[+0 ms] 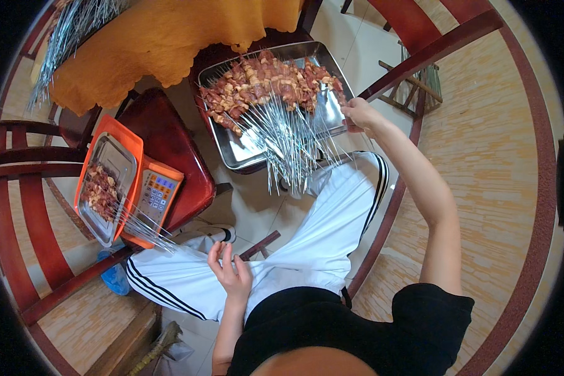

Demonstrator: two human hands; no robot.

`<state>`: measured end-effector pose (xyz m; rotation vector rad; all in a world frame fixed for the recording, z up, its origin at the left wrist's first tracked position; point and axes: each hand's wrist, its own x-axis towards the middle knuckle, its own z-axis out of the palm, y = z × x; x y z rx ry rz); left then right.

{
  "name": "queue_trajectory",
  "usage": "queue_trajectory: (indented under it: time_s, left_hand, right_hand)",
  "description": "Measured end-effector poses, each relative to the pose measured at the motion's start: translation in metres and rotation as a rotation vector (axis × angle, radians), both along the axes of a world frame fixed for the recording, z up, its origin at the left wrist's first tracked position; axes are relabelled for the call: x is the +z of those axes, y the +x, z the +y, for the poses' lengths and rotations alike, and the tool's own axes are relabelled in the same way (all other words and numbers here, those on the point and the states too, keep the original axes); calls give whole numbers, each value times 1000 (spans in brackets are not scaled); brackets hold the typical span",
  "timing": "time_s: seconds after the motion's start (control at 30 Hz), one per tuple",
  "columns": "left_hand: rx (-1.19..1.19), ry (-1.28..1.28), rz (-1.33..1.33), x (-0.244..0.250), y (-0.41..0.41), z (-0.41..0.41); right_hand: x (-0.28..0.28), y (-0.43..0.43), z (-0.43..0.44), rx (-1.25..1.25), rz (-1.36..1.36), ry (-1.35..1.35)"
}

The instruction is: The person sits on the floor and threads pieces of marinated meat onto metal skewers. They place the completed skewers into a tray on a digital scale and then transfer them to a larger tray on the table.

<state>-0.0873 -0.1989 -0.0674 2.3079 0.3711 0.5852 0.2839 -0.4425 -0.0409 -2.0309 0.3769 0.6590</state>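
Note:
My right hand is at the right edge of a rectangular metal tray, with its fingers closed on a meat skewer at the end of the row. Raw meat skewers lie piled in that tray, their bare metal ends fanned out over the near rim. Above my lap, my left hand holds nothing, and its fingers are curled and apart. To its upper left, a smaller metal tray with several meat skewers rests on an orange digital scale.
The scale sits on a dark red wooden chair. At the upper left, bundled metal skewers lie beside a table draped in orange cloth. A blue plastic bag is low on the left. A chair's wooden rail crosses the upper right.

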Motion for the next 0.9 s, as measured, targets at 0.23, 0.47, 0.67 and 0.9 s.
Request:
queue_trajectory:
  time_s: [0.23,0.47,0.67,0.9]
  left_hand:
    - [-26,-51,-2,-7,-4,-1]
    - [14,-14,-11,-7,-6,1]
    - [2,-6,-20,-3,-3,-1]
    - [-4,-1,-10,-4,-2,-1]
  right_hand:
    - [0,0,3,17,-27,102]
    - [-13,0,23,-40,83,166]
    - [-14,5,24,-145,273,416]
    - [-9,11,18,3,69,250]
